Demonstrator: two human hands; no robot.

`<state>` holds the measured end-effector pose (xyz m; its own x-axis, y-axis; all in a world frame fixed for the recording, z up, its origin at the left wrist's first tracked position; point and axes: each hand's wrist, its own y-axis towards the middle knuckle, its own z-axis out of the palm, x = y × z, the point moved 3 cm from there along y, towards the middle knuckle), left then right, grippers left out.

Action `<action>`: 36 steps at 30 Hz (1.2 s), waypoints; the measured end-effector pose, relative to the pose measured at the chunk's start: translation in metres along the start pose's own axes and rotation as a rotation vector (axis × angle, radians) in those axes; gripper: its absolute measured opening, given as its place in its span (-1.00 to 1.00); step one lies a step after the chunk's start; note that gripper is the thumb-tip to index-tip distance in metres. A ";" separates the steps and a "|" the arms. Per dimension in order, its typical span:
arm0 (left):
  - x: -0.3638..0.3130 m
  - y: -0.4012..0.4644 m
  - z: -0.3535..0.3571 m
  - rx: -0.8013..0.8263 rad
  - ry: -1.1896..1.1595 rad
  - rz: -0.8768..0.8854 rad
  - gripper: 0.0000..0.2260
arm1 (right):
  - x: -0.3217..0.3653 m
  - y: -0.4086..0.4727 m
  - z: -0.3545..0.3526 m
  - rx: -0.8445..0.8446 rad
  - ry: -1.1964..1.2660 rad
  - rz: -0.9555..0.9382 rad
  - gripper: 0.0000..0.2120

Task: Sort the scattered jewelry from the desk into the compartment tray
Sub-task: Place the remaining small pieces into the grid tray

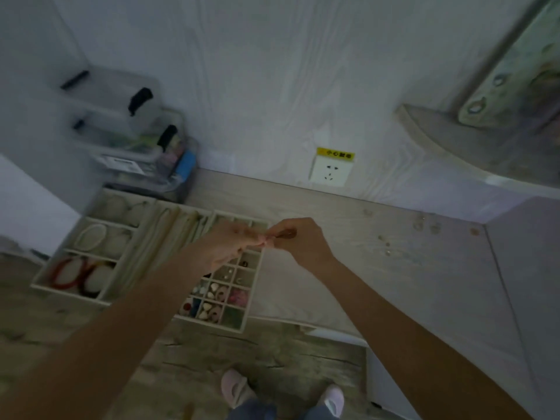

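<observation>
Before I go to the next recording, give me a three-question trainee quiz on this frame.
1. True or false: both hands are over the small-grid tray.
2. Where do the red bangles lie? A) near cell of the left tray B) on the desk by the socket C) on the floor
3. Fill in: loose jewelry lies on the desk to the ____ of the hands.

Key: 1 true; 2 A; 3 right. The hands pinch one small pink item together; it is too blurred to name.

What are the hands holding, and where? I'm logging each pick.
Both hands, left and right, pinch a small pink jewelry piece between fingertips; exact grip point is too blurred.
</observation>
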<state>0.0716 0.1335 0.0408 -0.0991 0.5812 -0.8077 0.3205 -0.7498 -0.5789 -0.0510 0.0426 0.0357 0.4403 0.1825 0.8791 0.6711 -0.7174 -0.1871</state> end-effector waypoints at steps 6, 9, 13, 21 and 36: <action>0.023 0.008 -0.055 -0.137 0.005 0.009 -0.94 | 0.007 0.011 0.035 0.019 0.053 0.080 -0.90; 0.039 0.012 -0.069 -0.142 0.006 0.047 -0.88 | -0.002 0.007 0.046 0.055 -0.014 0.118 -0.88; 0.057 0.014 -0.085 -0.169 0.237 0.088 -0.92 | -0.017 0.003 0.063 0.088 -0.133 0.193 -0.88; 0.072 0.014 -0.087 -0.175 0.489 0.194 -0.85 | -0.028 -0.001 0.081 0.145 -0.464 0.144 -0.91; 0.081 0.018 -0.089 -0.182 0.477 0.168 -0.84 | -0.015 -0.008 0.092 0.114 -0.948 0.088 -0.94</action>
<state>0.1535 0.1953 -0.0252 0.3933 0.5687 -0.7224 0.4573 -0.8026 -0.3830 -0.0084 0.1072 -0.0163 0.7580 0.6352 0.1483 0.6444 -0.6941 -0.3208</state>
